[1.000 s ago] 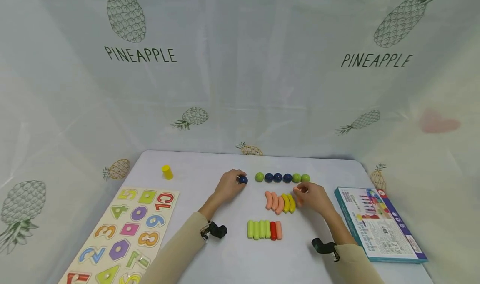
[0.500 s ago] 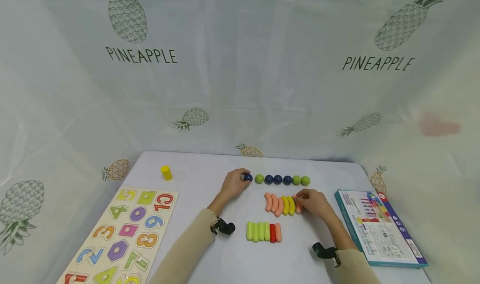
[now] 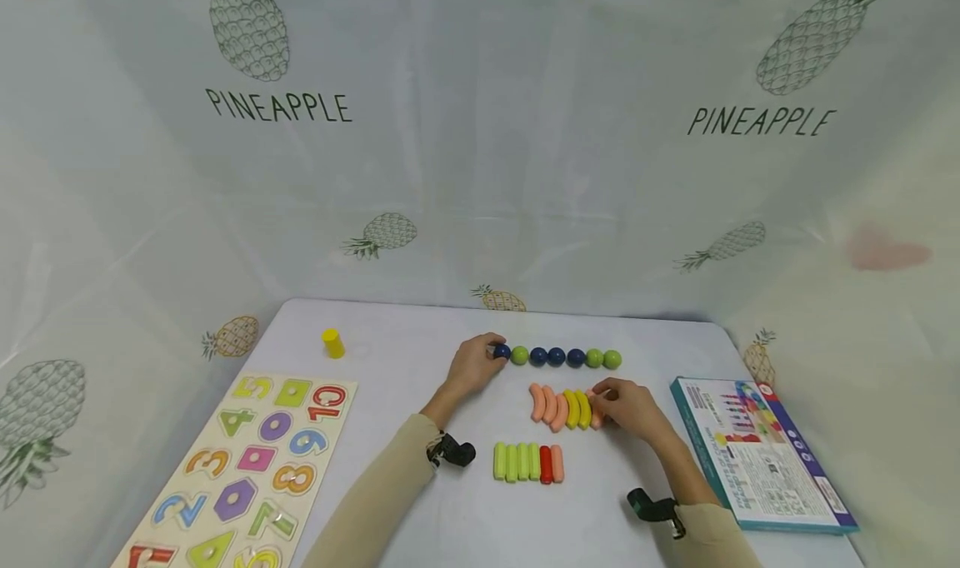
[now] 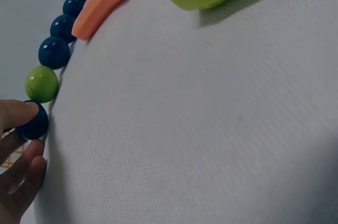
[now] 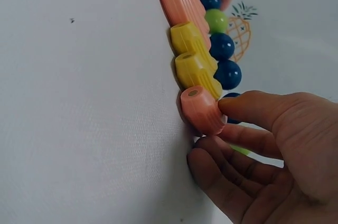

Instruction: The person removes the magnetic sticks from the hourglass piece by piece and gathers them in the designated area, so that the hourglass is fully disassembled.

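Note:
My left hand [image 3: 474, 363] pinches a dark blue ball [image 4: 38, 124] at the left end of a row of balls on the table. A green ball [image 3: 520, 355] is right beside it, followed by dark blue balls [image 3: 557, 356] and green ones at the right end. Nearer to me lies a row of curved pieces, pink [image 3: 537, 402] on the left and yellow [image 3: 572, 409] farther right. At that row's right end my right hand [image 3: 632, 408] pinches a pink curved piece [image 5: 199, 109] between thumb and finger, close against a yellow one. The hand partly covers it in the head view.
A third row holds light green straight pieces [image 3: 512, 462], a red one [image 3: 546, 464] and a pink one [image 3: 557, 464]. On the left lie a number puzzle board [image 3: 258, 460] and a yellow cylinder [image 3: 333, 343]. A flat printed box [image 3: 761, 451] lies on the right.
The left hand has moved right, bringing the blue ball up to the green ball in the row. The right hand has lowered the pink curved piece beside the last yellow one.

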